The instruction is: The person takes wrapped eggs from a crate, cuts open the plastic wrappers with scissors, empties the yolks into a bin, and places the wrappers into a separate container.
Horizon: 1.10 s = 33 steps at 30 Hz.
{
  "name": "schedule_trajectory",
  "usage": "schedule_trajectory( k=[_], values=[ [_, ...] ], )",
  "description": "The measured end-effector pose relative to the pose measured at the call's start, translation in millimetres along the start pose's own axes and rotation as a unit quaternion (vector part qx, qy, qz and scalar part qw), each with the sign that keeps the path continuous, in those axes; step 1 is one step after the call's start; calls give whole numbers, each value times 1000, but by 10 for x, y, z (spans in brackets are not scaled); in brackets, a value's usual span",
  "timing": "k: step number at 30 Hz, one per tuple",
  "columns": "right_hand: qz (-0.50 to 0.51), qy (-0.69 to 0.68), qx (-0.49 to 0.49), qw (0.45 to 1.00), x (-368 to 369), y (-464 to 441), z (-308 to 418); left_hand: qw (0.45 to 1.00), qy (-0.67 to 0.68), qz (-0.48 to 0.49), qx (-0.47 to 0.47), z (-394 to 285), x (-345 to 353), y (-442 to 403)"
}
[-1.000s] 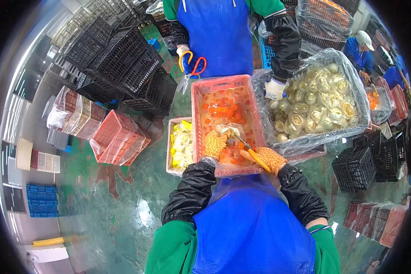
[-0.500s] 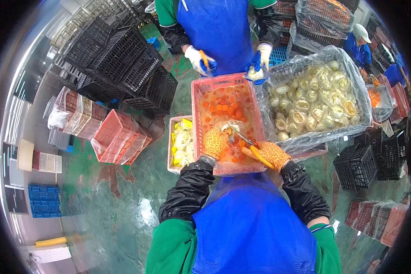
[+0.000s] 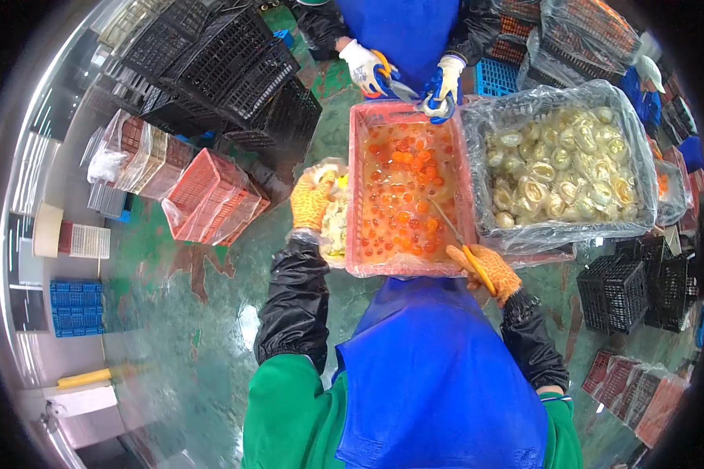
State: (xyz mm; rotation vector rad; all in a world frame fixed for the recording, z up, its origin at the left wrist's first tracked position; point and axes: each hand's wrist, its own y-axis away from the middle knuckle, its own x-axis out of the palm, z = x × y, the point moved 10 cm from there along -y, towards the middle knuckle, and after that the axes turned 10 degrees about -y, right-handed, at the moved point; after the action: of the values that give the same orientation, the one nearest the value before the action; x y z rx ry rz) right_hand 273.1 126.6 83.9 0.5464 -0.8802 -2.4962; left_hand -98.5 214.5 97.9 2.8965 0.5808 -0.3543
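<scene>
My left hand (image 3: 311, 205), in an orange patterned glove, is over a narrow crate (image 3: 335, 264) of whitish pieces. Its fingers curl around a pale, wet-looking piece (image 3: 321, 169), partly hidden by the glove. Scissors (image 3: 477, 266) with yellow handles are in my gloved right hand (image 3: 494, 275), at the near right corner of a red crate (image 3: 355, 195). Their blades point forward over cloudy liquid dotted with orange yolk-like balls (image 3: 407, 219). Right of it, a clear-lined grey crate (image 3: 645, 180) holds many pale rounded pieces (image 3: 555, 168).
Across the red crate, a co-worker in a blue apron (image 3: 399, 31) holds a yellow-handled tool and a pale item in white-and-blue gloves. Black crates (image 3: 235, 62) are stacked at the left, near plastic-wrapped red crates (image 3: 211, 195). More black crates (image 3: 612, 289) stand at the right on the green floor.
My left hand has moved left from above the red crate to the narrow crate. The right hand with the scissors has drawn slightly right. The co-worker's hands have come closer together.
</scene>
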Motion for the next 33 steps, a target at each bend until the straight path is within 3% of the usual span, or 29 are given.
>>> schedule_trajectory(
  k=[2, 3, 5, 8, 9, 10, 11, 13, 14, 16, 20, 21, 23, 24, 26, 28, 30, 31, 32, 33],
  values=[
    [-7, -49, 7, 999, 31, 8, -129, 983, -184, 6, 10, 55, -300, -82],
    [4, -26, 6, 1000, 56, 30, -119, 982, -188, -1, 8, 234, -425, -172],
    [16, -59, 19, 998, 127, 9, -246, 945, -311, -85, 53, 524, -692, -367],
    [-3, -115, 75, 991, 148, 61, -449, 956, -268, -81, 85, 520, -592, -362],
    [-3, -154, 78, 985, 185, 66, -530, 960, -261, -33, 93, -36, -333, -114],
    [-7, -194, 82, 978, 180, 98, -582, 986, -145, -14, 85, 147, -186, -187],
    [-3, -186, 66, 980, 167, 145, -538, 986, -128, 11, 106, 107, 83, -199],
    [-5, -88, 13, 996, 107, 112, -600, 978, -136, 78, 138, 17, 674, -200],
    [15, -46, 2, 999, 95, 141, -564, 973, -111, 161, 120, -186, 1081, -39],
    [0, -22, -11, 1000, 50, 128, -749, 946, -103, 263, 160, -586, 1807, 302],
    [-41, 91, -106, 989, -91, 287, -707, 872, -148, 360, 297, -948, 3053, 802],
    [-59, 112, -109, 986, -138, 340, -738, 868, -145, 366, 302, -1017, 3258, 873],
    [-56, 104, -82, 989, -258, 473, -676, 827, -257, 462, 191, -1159, 3665, 1148],
    [-55, 101, -69, 991, -319, 540, -644, 822, -256, 468, 198, -1086, 3904, 1177],
    [-92, 103, -79, 987, -383, 566, -820, 780, -361, 377, 344, -1105, 4293, 1206],
    [-57, 154, -114, 980, -389, 649, -891, 761, -385, 412, 322, -1028, 4611, 1319],
    [-72, 234, -196, 950, -329, 709, -1012, 750, -441, 313, 379, -1079, 4763, 1365],
    [-80, 234, -208, 946, -344, 723, -1034, 744, -458, 309, 376, -1057, 4858, 1373],
    [-84, 232, -205, 947, -369, 734, -1080, 742, -456, 313, 379, -1047, 4942, 1384],
    [-84, 156, -122, 976, -440, 700, -1266, 740, -483, 302, 357, -1003, 4992, 1323]
  ],
)
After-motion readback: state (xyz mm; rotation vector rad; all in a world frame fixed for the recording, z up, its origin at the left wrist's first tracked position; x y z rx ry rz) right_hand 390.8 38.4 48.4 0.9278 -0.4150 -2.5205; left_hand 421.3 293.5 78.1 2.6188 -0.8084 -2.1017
